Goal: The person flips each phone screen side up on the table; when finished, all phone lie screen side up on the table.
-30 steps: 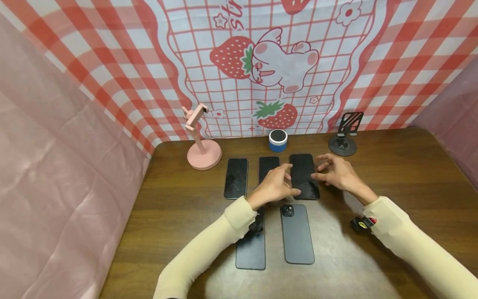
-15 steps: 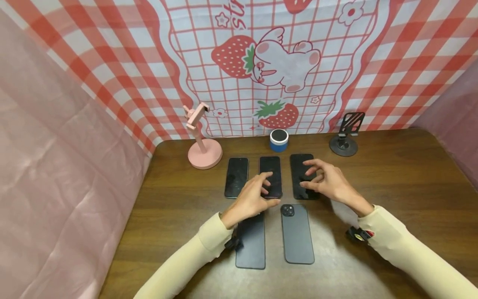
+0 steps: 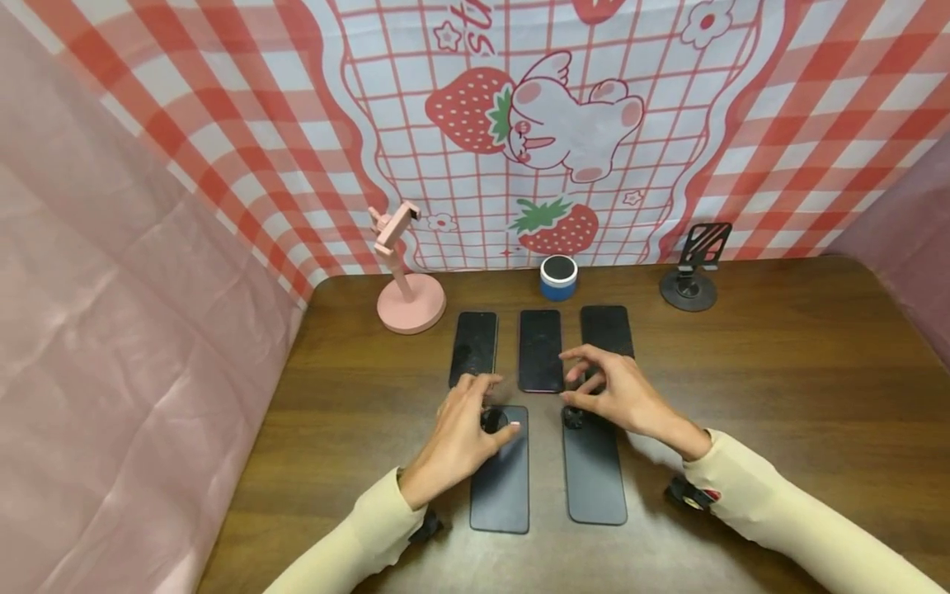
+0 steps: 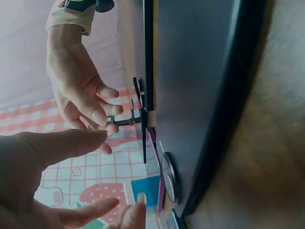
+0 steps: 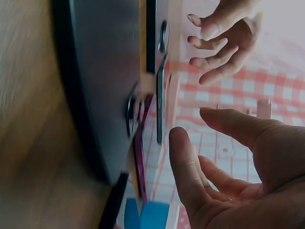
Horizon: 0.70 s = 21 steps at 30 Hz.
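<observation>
Five-finger spread of my left hand (image 3: pixel 456 433) hovers over the upper end of a grey phone (image 3: pixel 500 491) lying back up, its round camera ring partly covered. My right hand (image 3: pixel 627 394) hangs over the top of a second grey phone (image 3: pixel 596 478), also back up, with loosely bent fingers. Both hands hold nothing; in the left wrist view a gap shows between the left thumb and the phone back (image 4: pixel 190 71). Behind them lie three dark phones, screens up: a left one (image 3: pixel 473 340), a middle one (image 3: pixel 540 351), and a right one (image 3: pixel 604 322) partly hidden by the right hand.
At the back of the wooden table (image 3: pixel 356 388) stand a pink phone stand (image 3: pixel 411 304) on the left, a small blue and white round speaker-like object (image 3: pixel 559 278) in the middle, and a black folding stand (image 3: pixel 688 289) on the right. A checked cloth (image 3: pixel 460 190) hangs behind.
Both hands have moved toward the body and to the left, from above the back row to above the front phones. The phones appear to lie where they were.
</observation>
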Available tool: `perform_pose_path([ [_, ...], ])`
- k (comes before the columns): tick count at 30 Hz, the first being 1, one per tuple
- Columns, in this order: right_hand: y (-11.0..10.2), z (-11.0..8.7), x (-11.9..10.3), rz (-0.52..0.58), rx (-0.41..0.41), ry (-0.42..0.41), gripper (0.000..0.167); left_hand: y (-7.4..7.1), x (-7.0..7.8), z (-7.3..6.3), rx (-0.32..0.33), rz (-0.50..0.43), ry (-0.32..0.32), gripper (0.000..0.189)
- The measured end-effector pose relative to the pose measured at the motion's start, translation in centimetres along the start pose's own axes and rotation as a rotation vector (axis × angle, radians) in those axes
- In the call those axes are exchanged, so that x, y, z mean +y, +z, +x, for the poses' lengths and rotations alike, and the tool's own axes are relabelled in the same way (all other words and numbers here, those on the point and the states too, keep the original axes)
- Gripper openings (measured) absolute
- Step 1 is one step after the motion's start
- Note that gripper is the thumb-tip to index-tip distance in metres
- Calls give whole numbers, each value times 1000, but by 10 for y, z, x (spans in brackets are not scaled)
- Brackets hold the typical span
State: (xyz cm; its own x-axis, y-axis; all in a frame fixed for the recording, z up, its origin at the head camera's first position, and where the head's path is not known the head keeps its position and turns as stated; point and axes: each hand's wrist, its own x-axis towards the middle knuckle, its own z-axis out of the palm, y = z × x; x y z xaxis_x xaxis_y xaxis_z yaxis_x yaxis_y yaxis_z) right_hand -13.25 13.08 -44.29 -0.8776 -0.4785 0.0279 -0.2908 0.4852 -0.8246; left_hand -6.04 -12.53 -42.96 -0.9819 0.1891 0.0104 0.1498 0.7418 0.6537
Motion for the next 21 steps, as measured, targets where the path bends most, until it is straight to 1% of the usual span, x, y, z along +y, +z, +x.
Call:
perform_pose_path([
  [4, 12, 1, -4, 17, -21, -19, 49, 2, -1, -13, 8, 94, -50, 68],
  [7, 20, 2, -6, 37, -51, -12, 47, 6, -1, -22, -4, 150, -66, 74],
  [12, 30, 2, -8, 39, -123, -5, 46, 13, 2, -35, -55, 239, -62, 85],
  [17, 38, 3, -10, 16, -191, -22, 48, 21, 7, -48, -115, 316, -60, 97],
  [21, 42, 5, -11, 35, -219, -6, 49, 24, 11, -56, -149, 360, -61, 103],
])
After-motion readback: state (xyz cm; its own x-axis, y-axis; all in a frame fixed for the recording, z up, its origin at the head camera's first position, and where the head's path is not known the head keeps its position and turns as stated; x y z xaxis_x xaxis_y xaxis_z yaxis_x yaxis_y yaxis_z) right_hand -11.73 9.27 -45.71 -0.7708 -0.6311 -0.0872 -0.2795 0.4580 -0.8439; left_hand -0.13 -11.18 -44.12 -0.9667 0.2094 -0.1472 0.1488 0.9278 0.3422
